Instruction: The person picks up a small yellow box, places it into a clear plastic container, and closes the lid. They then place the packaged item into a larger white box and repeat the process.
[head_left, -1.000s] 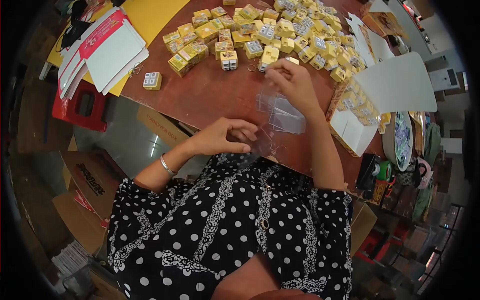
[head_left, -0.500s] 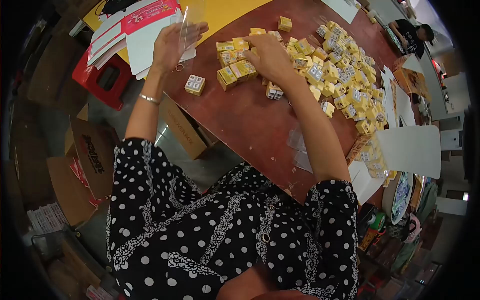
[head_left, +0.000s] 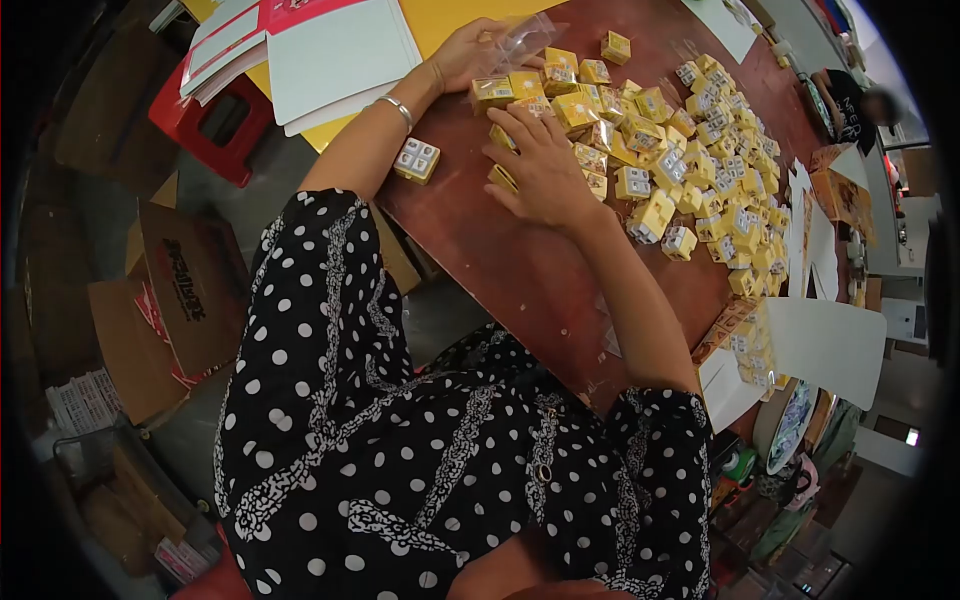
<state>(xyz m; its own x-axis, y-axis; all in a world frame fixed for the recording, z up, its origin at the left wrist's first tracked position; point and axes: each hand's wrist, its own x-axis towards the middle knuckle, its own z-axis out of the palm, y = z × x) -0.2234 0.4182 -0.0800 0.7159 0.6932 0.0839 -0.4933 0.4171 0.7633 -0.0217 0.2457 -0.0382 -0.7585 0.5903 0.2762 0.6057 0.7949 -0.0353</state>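
My left hand (head_left: 468, 58), with a bracelet on its wrist, holds a clear plastic bag (head_left: 527, 42) at the far side of a group of small yellow boxes (head_left: 492, 93). My right hand (head_left: 545, 172) reaches over the near end of that group. Its fingers are curled round boxes there, partly covering them; how many is hidden. A block of small boxes with white tops (head_left: 416, 160) sits apart near the table's left edge. To the right of my right hand spreads a large loose pile of yellow boxes (head_left: 715, 180).
The reddish-brown table (head_left: 480, 235) carries white and pink card sheets (head_left: 345, 60) at its far left. A red stool (head_left: 215, 125) and an open carton (head_left: 190, 290) stand on the floor at left. An open box with a white flap (head_left: 825, 340) is at right. A person (head_left: 850, 105) is in the background.
My left hand has moved right with the clear bag, down to the grouped boxes. My right hand has come nearer, to the near end of the group. The view has shifted slightly.
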